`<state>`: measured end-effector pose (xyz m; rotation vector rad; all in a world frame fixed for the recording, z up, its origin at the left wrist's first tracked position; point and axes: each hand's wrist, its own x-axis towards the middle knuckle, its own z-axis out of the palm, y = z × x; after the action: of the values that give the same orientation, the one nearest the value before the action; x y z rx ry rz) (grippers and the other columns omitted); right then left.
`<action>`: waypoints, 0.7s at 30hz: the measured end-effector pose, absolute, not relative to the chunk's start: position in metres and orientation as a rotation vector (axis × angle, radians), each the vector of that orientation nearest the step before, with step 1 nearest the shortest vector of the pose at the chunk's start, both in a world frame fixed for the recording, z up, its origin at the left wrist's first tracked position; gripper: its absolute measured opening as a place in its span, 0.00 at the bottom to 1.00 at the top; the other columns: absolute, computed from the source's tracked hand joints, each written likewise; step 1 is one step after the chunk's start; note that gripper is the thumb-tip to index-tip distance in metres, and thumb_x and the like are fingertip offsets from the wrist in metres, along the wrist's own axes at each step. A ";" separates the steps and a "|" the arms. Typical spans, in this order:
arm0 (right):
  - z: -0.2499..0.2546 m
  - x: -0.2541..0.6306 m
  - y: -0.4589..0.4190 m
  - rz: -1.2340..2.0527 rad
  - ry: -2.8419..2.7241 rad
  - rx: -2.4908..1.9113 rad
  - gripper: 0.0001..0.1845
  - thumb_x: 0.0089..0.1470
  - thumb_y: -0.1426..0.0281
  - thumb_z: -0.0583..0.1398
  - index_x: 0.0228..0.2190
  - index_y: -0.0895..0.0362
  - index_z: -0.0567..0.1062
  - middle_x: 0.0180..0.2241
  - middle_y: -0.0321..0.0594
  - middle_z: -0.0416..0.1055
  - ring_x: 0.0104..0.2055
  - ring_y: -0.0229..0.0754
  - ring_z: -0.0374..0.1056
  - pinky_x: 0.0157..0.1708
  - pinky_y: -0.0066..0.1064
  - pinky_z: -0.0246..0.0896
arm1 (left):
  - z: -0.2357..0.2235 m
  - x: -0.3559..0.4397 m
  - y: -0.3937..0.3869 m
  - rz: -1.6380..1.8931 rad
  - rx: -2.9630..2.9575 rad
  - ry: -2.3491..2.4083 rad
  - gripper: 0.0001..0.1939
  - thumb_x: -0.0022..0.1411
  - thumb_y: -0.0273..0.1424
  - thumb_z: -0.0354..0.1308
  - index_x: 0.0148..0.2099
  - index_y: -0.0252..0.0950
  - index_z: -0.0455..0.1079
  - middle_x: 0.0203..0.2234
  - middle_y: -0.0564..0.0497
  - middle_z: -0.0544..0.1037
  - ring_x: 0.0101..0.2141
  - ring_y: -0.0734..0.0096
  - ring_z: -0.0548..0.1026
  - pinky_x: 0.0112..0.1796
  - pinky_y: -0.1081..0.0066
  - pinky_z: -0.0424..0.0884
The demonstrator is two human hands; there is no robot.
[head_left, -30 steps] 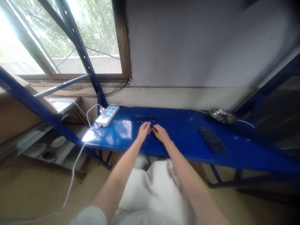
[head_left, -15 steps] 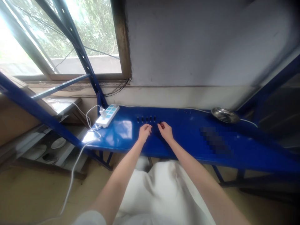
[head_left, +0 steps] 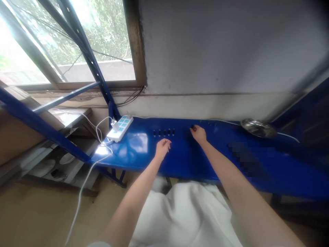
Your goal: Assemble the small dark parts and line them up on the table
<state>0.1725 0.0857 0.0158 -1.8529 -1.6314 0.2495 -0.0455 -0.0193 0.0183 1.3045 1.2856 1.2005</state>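
Since prev frame, R hand (head_left: 198, 134) has slid right along the blue steel shelf (head_left: 195, 161) and is now well apart from L hand (head_left: 162, 149), which has drawn back a bit twd the shelf's front edge. R fingers (head_left: 193, 128) curl down on shelf top, near a few tiny dark bits (head_left: 208, 124); can't tell if open or pinching sth. L hand loosely open, palm down, just below a row of 5 small black upright pegs (head_left: 163, 132), not touching. Further out: white power strip (head_left: 119, 129) w/ plug & white cable (head_left: 82, 192) at shelf's L end, steel dish (head_left: 257, 128) at R end, pixelated patch (head_left: 245, 161) on shelf, white cloth (head_left: 182, 219) below.
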 end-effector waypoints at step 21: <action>-0.004 0.176 0.126 0.329 -1.696 -2.019 0.07 0.45 0.74 0.59 0.30 0.60 0.74 0.30 0.45 0.73 0.33 0.42 0.69 0.32 0.29 0.62 | 0.017 -0.045 -0.019 1.204 1.324 1.273 0.10 0.56 0.34 0.49 0.31 0.35 0.69 0.18 0.55 0.68 0.18 0.81 0.63 0.23 0.76 0.61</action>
<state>0.1762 0.1265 -0.0037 -2.0195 -1.6964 0.3290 -0.0451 -0.0190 0.0169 1.3243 1.2726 1.2036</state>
